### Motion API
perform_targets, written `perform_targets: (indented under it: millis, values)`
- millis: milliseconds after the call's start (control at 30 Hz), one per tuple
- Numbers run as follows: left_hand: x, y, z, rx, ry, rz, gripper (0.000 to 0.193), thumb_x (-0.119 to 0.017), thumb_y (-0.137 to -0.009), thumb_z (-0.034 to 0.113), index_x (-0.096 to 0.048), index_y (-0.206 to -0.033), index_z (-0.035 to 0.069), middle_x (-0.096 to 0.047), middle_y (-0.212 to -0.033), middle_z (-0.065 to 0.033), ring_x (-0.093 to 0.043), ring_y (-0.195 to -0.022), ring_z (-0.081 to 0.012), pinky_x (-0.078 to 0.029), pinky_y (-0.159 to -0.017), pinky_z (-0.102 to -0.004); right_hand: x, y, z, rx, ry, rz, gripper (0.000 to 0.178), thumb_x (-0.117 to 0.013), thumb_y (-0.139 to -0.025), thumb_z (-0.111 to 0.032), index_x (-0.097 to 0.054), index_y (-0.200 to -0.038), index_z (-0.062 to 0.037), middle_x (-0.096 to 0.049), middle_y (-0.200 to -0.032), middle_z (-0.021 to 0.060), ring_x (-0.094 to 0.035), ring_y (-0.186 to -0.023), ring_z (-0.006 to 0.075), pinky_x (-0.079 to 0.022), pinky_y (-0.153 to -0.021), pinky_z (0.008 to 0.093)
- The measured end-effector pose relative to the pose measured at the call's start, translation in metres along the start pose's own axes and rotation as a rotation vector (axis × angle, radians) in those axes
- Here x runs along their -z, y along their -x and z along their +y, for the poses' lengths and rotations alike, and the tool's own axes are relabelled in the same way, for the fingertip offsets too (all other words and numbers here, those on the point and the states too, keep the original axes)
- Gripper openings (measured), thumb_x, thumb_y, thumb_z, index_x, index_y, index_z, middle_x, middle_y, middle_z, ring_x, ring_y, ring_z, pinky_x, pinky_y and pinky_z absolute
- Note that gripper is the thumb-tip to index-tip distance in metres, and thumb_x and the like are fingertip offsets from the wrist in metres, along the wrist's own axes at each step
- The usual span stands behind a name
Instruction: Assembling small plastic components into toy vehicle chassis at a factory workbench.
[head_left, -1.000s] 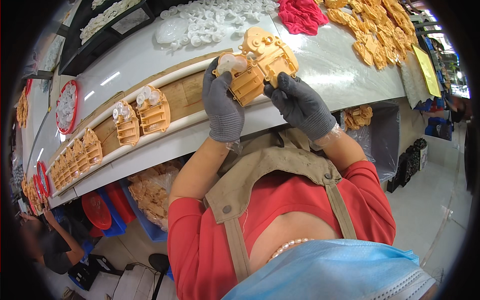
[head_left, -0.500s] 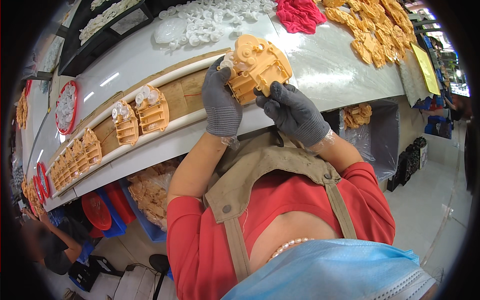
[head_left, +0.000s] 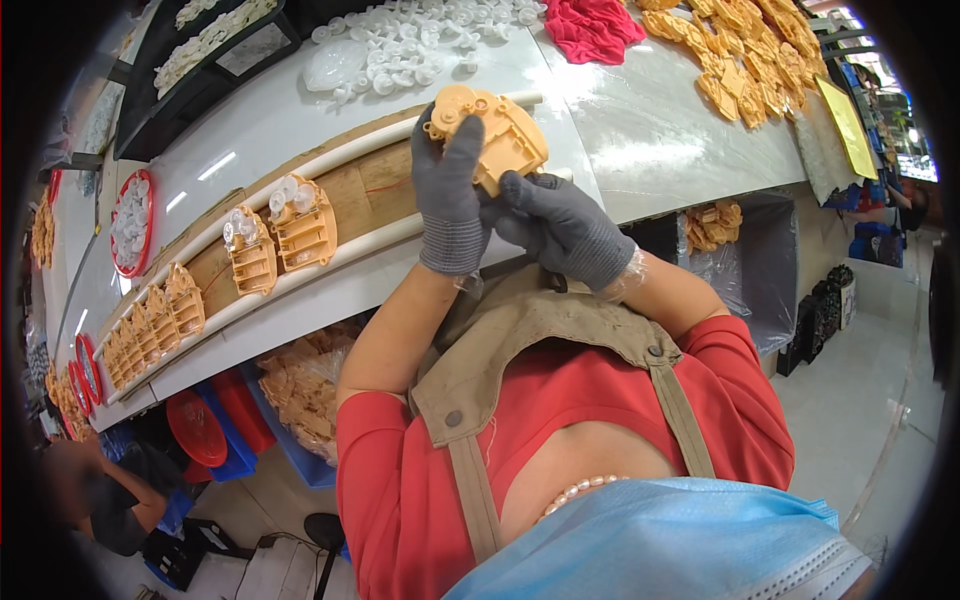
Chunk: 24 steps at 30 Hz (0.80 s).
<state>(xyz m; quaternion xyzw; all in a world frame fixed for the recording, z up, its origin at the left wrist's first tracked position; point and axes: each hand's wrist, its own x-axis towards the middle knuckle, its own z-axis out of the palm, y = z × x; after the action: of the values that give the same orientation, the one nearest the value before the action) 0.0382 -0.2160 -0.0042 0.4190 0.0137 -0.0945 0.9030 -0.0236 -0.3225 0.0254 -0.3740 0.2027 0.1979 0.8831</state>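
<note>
In grey work gloves, my left hand (head_left: pixel 448 195) and my right hand (head_left: pixel 568 230) both hold a light-orange plastic housing (head_left: pixel 517 150) above the near rail of the bench. The left hand grips its left side, with the thumb laid across the face and the other fingers behind. At the lower edge, the right fingers close on the housing near a corner. Ribs and compartments show on its face; part of it is hidden by the left thumb. To the left, two similar housings (head_left: pixel 304 226) fitted with whitish round parts stand on the wooden track.
More orange housings (head_left: pixel 152 320) stand in a row farther left. Loose white plastic parts (head_left: pixel 400 60), a pink cloth (head_left: pixel 592 30) and piled orange parts (head_left: pixel 745 60) lie at the back. A red-rimmed tray (head_left: pixel 150 222) holds white pieces. Bins sit under the bench; another person is lower left.
The housing has come a little left and down and is tilted differently. My left thumb has moved onto its face, and my right hand has shifted left and lower along its edge.
</note>
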Motion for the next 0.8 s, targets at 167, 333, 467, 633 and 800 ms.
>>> perform_targets:
  millis: [167,333,467,633,800]
  values:
    - [0.006,0.002,0.001,-0.127,-0.131,0.076,0.042,-0.062,-0.083,0.007,-0.043,-0.119,-0.003,-0.053,-0.108,-0.0081,-0.055,-0.096,-0.0140,-0.049,-0.083,-0.0255,0.002,0.001,-0.009,-0.077,0.264,0.013,0.036,-0.056,-0.090,-0.029,-0.055,-0.109,0.0023,-0.062,-0.089,0.0093,-0.060,-0.073,0.0134,-0.049,-0.067,0.0228]
    - [0.015,0.002,0.007,-0.147,-0.184,-0.010,0.044,-0.065,-0.080,0.005,-0.044,-0.119,-0.002,-0.054,-0.108,-0.0080,-0.055,-0.095,-0.0127,-0.048,-0.082,-0.0251,0.038,0.009,-0.037,0.099,1.175,0.062,0.042,-0.051,-0.091,-0.040,-0.059,-0.104,-0.0013,-0.062,-0.089,0.0066,-0.058,-0.076,0.0093,-0.046,-0.061,0.0203]
    - [-0.001,0.011,0.003,-0.134,-0.369,-0.124,0.046,-0.067,-0.079,0.008,-0.045,-0.119,-0.001,-0.055,-0.107,-0.0074,-0.055,-0.096,-0.0126,-0.047,-0.082,-0.0243,0.033,-0.019,-0.040,0.933,0.900,0.265,0.037,-0.047,-0.093,-0.035,-0.055,-0.109,-0.0018,-0.062,-0.096,0.0085,-0.057,-0.081,0.0136,-0.046,-0.075,0.0267]
    - [-0.005,0.019,-0.001,-0.207,-0.540,-0.386,0.052,-0.070,-0.079,0.014,-0.044,-0.122,0.000,-0.057,-0.107,-0.0077,-0.057,-0.096,-0.0143,-0.047,-0.083,-0.0252,0.021,-0.028,-0.039,0.949,0.927,0.144,0.032,-0.049,-0.090,-0.030,-0.057,-0.095,0.0001,-0.059,-0.086,0.0075,-0.055,-0.076,0.0133,-0.045,-0.072,0.0257]
    - [-0.006,0.029,0.002,-0.031,-0.365,-0.351,0.059,-0.070,-0.080,0.015,-0.040,-0.129,0.001,-0.056,-0.114,-0.0089,-0.054,-0.104,-0.0166,-0.044,-0.089,-0.0278,0.018,-0.021,-0.033,1.036,0.757,0.176,0.037,-0.045,-0.092,-0.035,-0.053,-0.082,0.0000,-0.053,-0.073,0.0048,-0.050,-0.069,0.0112,-0.042,-0.064,0.0241]
